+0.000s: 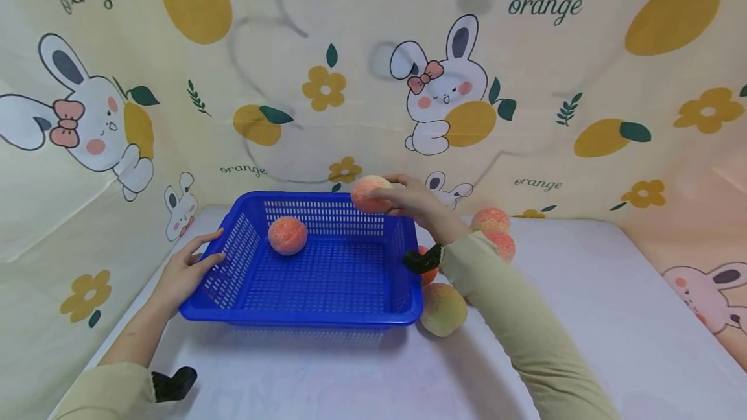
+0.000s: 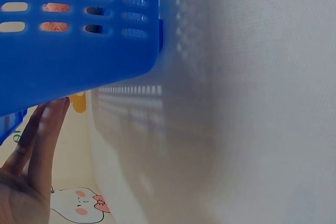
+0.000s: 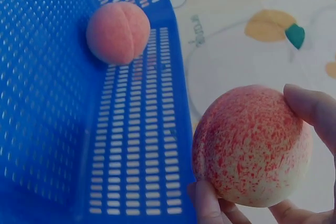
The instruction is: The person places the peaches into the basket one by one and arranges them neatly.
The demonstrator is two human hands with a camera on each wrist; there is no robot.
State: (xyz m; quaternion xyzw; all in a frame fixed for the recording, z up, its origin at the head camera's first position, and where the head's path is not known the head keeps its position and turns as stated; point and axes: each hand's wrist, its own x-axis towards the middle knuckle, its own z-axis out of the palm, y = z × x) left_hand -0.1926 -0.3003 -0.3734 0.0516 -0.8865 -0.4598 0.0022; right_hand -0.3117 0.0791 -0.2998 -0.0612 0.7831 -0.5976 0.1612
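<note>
My left hand [image 1: 185, 271] holds the left rim of a blue plastic basket [image 1: 315, 317]. Its thumb lies over the rim, and in the left wrist view its fingers [image 2: 44, 150] run straight up to the underside. One pinkish peach [image 1: 288, 236] sits inside, near the back left corner. Above the basket's back right rim, a red-speckled peach [image 3: 252, 148] is gripped between the thumb and fingers of my right hand [image 1: 411, 199]. Beyond the basket's right side lie more peaches, among them a yellow-green one [image 1: 443, 310] and two reddish ones, the upper [image 1: 490, 220] partly behind my sleeve.
The basket stands on a white tabletop [image 1: 280, 374]. A printed cloth [image 1: 362, 31] with rabbits and oranges rises behind the table and at both sides. My right forearm [image 1: 519, 329] crosses over the peaches at the right, hiding some of them. A dark band is at each wrist.
</note>
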